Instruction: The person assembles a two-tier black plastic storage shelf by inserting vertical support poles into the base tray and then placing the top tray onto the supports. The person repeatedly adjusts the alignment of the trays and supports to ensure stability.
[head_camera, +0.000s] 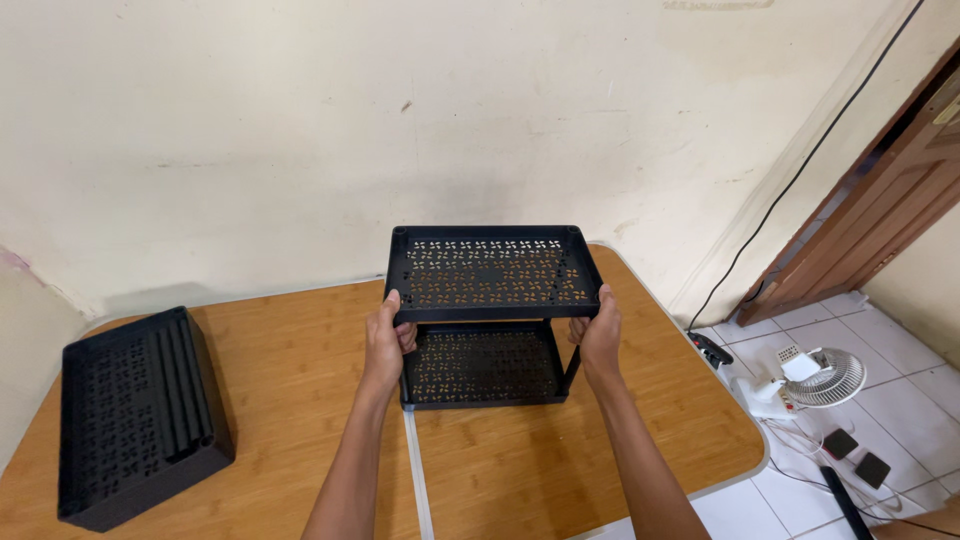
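Cream wall behind, wooden bench (300, 400) pushed against it, tiled floor to the right with a small white fan (825, 378) and cables.

Black two-tier rack (490, 315) sits mid-bench, bottom tray resting on the wood, top tray carried on corner posts. Both trays perforated.

Left hand (388, 340) wraps the top tray's near-left corner, fingers closed on the rim. Right hand (600, 335) does the same at the near-right corner, thumb up against the edge. Symmetric grip on both ends, looks like it keeps the tray level and square over the posts.

Stack of spare black trays (140, 415) lies at the bench's left end, tilted, well apart from the rack, out of the hands' way.
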